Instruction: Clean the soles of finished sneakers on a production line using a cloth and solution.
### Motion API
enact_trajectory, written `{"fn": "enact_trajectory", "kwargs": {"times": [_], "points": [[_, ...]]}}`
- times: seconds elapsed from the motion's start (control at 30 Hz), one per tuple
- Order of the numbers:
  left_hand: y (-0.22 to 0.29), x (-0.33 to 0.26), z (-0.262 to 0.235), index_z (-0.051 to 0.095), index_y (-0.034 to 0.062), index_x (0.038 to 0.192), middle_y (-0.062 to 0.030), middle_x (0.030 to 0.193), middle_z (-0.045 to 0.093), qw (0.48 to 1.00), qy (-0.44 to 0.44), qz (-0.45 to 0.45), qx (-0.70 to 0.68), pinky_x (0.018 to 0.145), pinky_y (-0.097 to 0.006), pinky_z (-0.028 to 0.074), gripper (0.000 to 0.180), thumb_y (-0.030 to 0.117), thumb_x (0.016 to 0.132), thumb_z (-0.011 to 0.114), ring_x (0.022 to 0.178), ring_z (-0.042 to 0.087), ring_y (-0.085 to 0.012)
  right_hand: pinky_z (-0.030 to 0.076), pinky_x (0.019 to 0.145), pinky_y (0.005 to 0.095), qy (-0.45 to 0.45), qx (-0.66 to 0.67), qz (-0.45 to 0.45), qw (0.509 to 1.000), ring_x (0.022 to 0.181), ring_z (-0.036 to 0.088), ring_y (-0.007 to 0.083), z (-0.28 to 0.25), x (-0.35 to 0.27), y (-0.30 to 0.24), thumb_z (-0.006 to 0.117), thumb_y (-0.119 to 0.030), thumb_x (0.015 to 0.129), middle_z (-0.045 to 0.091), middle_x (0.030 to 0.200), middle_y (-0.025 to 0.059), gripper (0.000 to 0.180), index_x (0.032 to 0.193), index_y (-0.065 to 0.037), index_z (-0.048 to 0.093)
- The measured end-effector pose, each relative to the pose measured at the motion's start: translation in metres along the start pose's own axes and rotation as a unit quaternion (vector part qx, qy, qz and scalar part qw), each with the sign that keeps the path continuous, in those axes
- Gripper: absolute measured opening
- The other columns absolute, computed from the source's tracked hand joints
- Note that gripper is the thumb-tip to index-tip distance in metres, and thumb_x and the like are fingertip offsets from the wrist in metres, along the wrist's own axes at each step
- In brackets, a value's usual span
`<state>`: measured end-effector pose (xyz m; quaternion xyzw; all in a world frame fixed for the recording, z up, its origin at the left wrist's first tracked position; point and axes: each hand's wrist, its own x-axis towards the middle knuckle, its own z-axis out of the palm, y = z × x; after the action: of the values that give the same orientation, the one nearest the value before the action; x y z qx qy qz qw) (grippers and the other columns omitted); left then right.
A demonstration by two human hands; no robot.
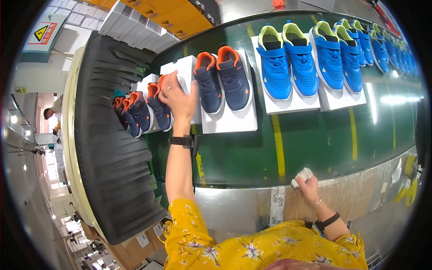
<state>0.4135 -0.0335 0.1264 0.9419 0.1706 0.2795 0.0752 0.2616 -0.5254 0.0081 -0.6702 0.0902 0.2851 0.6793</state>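
Observation:
My left hand reaches over the green conveyor belt, fingers spread, beside a navy sneaker with orange lining and in front of a white shoe box. Whether its fingertips touch the sneaker I cannot tell. To its right, a pair of navy sneakers rests on another white box. My right hand is closed around a crumpled white cloth at the belt's near edge. Bright blue sneakers with lime lining stand in pairs on white boxes farther right.
Black curtain strips hang at the left, where more navy sneakers stand by the opening. Stacked white boxes and orange boxes are behind the belt. Cardboard covers part of the near ledge; yellow scissors-like handles lie at right.

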Motion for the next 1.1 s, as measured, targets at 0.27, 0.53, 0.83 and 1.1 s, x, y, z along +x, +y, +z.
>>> {"fn": "enact_trajectory", "kwargs": {"times": [0.27,0.53,0.83,1.1], "points": [[0.108,0.037,0.035,0.059,0.0114,0.13,-0.0181,0.136,0.053,0.979,-0.193,-0.054,0.034,0.106,-0.075,0.016,0.086,0.07,0.068,0.074,0.137,0.038,-0.0357,0.049,0.071,0.0259,-0.015,0.01,-0.009,1.0,0.079,0.057,0.008,-0.004,-0.001,-0.006,0.07,-0.006,0.088,0.062,0.087,0.0008,0.015,0.097,-0.001,0.059],[0.094,0.003,-0.008,0.064,0.0064,0.109,-0.0153,0.112,0.064,0.977,-0.128,-0.094,-0.139,0.099,-0.053,0.039,0.06,0.046,0.068,0.082,0.113,0.055,-0.032,0.049,0.071,0.0262,-0.013,0.008,-0.025,1.0,0.078,0.056,0.0075,-0.014,-0.005,0.005,0.07,-0.006,0.088,0.062,0.085,0.0001,0.015,0.096,-0.001,0.059],[0.126,-0.181,-0.143,0.044,0.0035,0.145,-0.0147,0.134,0.06,0.194,-0.083,-0.404,-0.89,0.098,-0.04,0.051,0.086,0.06,0.084,0.064,0.118,0.061,-0.0295,0.05,0.07,0.0271,0.003,-0.018,-0.076,0.997,0.076,0.056,0.0079,-0.025,-0.003,0.008,0.072,-0.011,0.088,0.063,0.082,0.0005,0.017,0.094,-0.001,0.059],[0.167,-0.282,-0.17,0.044,0.0032,0.145,-0.0142,0.136,0.059,0.22,-0.052,-0.457,-0.86,0.101,-0.04,0.05,0.082,0.056,0.086,0.063,0.12,0.059,-0.0294,0.051,0.07,0.0293,0.006,-0.072,-0.104,0.992,0.075,0.06,0.011,-0.021,0.0,0.017,0.073,-0.019,0.087,0.067,0.082,0.0049,0.024,0.097,0.0,0.062]]}}
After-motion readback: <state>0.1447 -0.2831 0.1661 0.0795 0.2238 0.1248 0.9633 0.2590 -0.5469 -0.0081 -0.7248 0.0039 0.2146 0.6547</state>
